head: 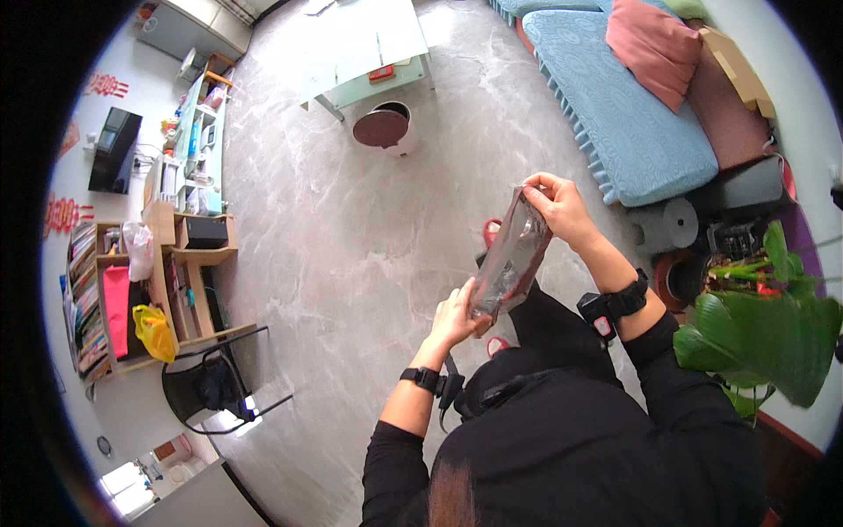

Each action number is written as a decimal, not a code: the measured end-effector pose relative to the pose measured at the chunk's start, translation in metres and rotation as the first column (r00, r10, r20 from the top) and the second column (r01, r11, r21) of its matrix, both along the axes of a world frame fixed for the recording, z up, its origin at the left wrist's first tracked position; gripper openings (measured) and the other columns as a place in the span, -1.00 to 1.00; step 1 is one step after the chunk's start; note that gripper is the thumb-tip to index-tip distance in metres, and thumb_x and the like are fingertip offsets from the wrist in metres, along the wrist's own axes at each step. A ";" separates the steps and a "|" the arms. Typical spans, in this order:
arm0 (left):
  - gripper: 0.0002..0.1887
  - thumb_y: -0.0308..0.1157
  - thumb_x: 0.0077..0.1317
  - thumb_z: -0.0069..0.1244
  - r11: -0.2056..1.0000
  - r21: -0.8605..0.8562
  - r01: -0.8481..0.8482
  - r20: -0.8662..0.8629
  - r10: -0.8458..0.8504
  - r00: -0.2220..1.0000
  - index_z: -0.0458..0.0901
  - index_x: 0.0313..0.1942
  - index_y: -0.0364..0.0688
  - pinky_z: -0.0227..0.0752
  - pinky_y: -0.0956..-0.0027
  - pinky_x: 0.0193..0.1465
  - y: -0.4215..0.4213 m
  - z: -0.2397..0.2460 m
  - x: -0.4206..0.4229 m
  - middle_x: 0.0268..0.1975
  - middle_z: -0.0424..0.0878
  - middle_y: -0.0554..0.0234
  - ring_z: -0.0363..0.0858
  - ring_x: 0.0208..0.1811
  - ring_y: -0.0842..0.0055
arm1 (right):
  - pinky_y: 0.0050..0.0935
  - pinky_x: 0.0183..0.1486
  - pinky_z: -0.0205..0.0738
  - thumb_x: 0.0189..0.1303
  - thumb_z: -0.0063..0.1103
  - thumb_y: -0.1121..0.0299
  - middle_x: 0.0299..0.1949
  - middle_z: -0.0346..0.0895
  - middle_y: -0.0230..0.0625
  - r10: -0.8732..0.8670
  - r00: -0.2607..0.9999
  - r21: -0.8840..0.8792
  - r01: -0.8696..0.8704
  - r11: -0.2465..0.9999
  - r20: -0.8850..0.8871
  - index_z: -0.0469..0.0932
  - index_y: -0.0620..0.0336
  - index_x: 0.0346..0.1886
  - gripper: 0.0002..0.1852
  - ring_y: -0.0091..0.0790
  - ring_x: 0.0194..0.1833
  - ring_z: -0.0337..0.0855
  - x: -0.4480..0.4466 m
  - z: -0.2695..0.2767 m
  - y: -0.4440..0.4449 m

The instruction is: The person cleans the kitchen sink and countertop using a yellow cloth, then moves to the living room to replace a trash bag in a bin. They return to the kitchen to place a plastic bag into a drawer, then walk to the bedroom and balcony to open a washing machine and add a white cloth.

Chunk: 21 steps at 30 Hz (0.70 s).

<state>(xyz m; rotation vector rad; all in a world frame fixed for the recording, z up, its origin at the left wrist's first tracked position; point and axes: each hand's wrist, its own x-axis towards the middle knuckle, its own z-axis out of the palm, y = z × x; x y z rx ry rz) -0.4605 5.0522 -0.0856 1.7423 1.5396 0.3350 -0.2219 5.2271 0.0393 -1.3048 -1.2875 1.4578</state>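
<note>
Stretched between my two hands in front of my body is a shiny, partly see-through plastic bag (510,257). My left hand (456,313) grips its lower left end, with the thumb near the bottom edge. At the upper right end, my right hand (560,207) pinches a corner between thumb and fingers. Whether anything lies inside the bag is hard to tell through the glare. Each forearm wears a black strap with a small device. Below the bag, red slippers (497,346) show on my feet.
Ahead on the marble-patterned floor (316,244) stands a white bin (405,135) with a brown lid, before a glass table (369,46). A sofa with a blue cover (625,112) runs along the right, near a large-leaved plant (764,329). Shelves and a black chair (211,385) line the left.
</note>
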 end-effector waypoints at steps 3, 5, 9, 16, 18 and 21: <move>-0.55 -0.31 0.09 0.18 0.969 -0.217 -0.116 -0.065 0.104 0.992 0.58 0.02 -0.21 0.42 0.15 0.07 0.122 -0.039 -0.021 -0.09 0.55 -0.12 0.53 -0.02 0.03 | -0.63 -0.47 0.30 0.32 0.12 0.40 -0.49 0.55 -0.51 0.011 0.998 0.127 -0.019 0.992 0.067 0.57 0.28 -0.25 -0.87 -0.73 -0.47 0.43 -0.022 -0.018 0.107; -0.81 -0.46 0.14 0.03 0.961 -0.007 -0.278 -0.085 0.276 0.957 0.66 -0.23 -0.24 0.45 0.16 -0.01 0.202 -0.055 -0.039 -0.15 0.57 -0.11 0.57 -0.11 0.03 | -0.61 -0.46 0.26 0.29 0.14 0.41 -0.52 0.53 -0.51 -0.058 0.976 0.161 0.024 0.987 0.211 0.58 0.30 -0.27 -0.86 -0.73 -0.48 0.38 -0.037 -0.024 0.179; -0.78 -0.40 0.28 -0.14 0.837 -0.329 -0.437 0.181 0.510 0.841 0.60 -0.16 -0.25 0.44 0.30 -0.04 0.368 -0.039 -0.108 -0.12 0.60 0.01 0.56 -0.05 0.29 | -0.66 -0.50 0.18 0.29 0.14 0.41 -0.54 0.49 -0.56 -0.067 0.996 0.159 0.057 0.986 0.062 0.59 0.29 -0.27 -0.87 -0.76 -0.52 0.34 -0.075 -0.012 0.311; -0.46 0.11 0.43 -0.36 0.500 -0.812 -0.301 0.423 0.860 0.287 0.29 0.28 0.05 0.32 -0.21 0.14 0.559 0.002 -0.203 0.30 0.28 0.06 0.37 0.20 0.10 | -0.66 -0.53 0.09 0.31 0.12 0.46 -0.57 0.41 -0.60 -0.053 0.997 0.341 0.031 0.940 0.055 0.59 0.30 -0.26 -0.89 -0.79 -0.52 0.28 -0.166 0.019 0.469; -0.43 0.09 0.46 -0.32 0.480 -0.845 -0.236 0.451 0.876 0.170 0.21 0.31 -0.06 0.39 -0.15 0.14 0.604 -0.005 -0.223 0.27 0.33 -0.03 0.42 0.18 0.06 | -0.71 -0.51 0.02 0.34 0.11 0.49 -0.52 0.34 -0.68 -0.064 0.993 0.268 0.034 0.963 0.103 0.56 0.29 -0.20 -0.92 -0.82 -0.51 0.20 -0.195 0.017 0.500; -0.48 0.01 0.45 -0.25 0.485 -0.858 -0.168 0.461 0.872 0.163 0.25 0.22 -0.18 0.44 -0.08 0.14 0.662 -0.014 -0.248 0.15 0.47 -0.04 0.50 0.11 0.10 | -0.71 -0.49 0.04 0.33 0.11 0.51 -0.51 0.34 -0.67 -0.127 0.968 0.178 0.089 0.980 0.216 0.56 0.30 -0.18 -0.92 -0.81 -0.48 0.22 -0.234 0.015 0.537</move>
